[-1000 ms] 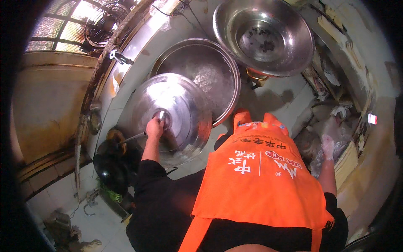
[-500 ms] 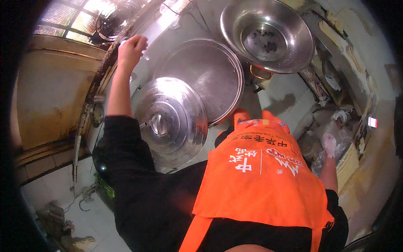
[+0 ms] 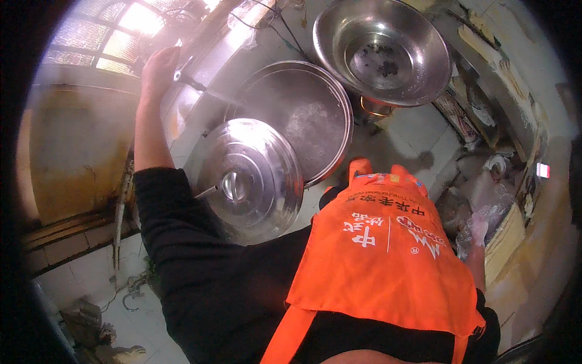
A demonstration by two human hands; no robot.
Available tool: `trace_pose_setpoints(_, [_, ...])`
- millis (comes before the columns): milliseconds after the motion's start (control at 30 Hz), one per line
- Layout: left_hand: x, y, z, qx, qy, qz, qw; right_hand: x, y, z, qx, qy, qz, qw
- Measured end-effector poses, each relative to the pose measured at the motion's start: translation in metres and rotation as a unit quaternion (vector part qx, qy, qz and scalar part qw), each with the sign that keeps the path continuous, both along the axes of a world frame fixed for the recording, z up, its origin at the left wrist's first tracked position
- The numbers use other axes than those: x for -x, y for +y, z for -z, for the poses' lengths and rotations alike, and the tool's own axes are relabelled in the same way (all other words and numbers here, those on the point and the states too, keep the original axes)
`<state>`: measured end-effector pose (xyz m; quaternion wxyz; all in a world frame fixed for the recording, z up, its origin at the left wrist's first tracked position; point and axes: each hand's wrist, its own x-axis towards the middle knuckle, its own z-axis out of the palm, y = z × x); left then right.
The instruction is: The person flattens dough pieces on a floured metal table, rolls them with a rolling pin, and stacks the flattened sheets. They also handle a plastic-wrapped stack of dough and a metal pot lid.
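Far left: left hand (image 3: 160, 65) partly curled beside silver metal tap (image 3: 191, 82), hold unclear
Right hand (image 3: 479, 229) blurred, grip unclear; steady reach serves best

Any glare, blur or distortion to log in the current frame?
Head view: the window is partly washed out; pale haze softens the left hand; the metal lid carries bright highlights. Head view rim: edges bend, corners go black.

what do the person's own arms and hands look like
Plain black sleeves leave both forearms bare. The left hand shows no glove; whether the right hand wears a thin, clear one is unclear.
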<state>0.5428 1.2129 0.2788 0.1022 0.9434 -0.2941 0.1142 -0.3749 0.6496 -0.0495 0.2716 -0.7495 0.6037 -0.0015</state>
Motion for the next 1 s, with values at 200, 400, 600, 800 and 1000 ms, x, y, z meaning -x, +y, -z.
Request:
trace_pose_setpoints(200, [0.000, 0.010, 0.017, 0.014, 0.112, 0.001, 0.994, -0.026, -0.005, -0.007, 0.112, 0.023, -0.071, 0.991])
trace_pose_setpoints(400, [0.010, 0.008, 0.027, -0.004, 0.102, 0.011, 0.995, -0.060, -0.018, -0.021, 0.128, 0.014, -0.146, 0.981])
trace_pose_setpoints(600, [0.039, 0.015, 0.035, -0.065, 0.101, 0.056, 0.991, -0.078, -0.027, -0.028, 0.069, -0.056, -0.092, 0.992])
trace_pose_setpoints(800, [0.076, 0.032, 0.033, -0.061, 0.047, 0.036, 0.996, -0.084, -0.057, -0.032, 0.038, 0.008, -0.121, 0.992])
trace_pose_setpoints(1000, [0.148, 0.031, 0.098, 0.375, 0.037, -0.105, 0.920, -0.100, -0.104, -0.016, 0.186, 0.037, -0.287, 0.939])
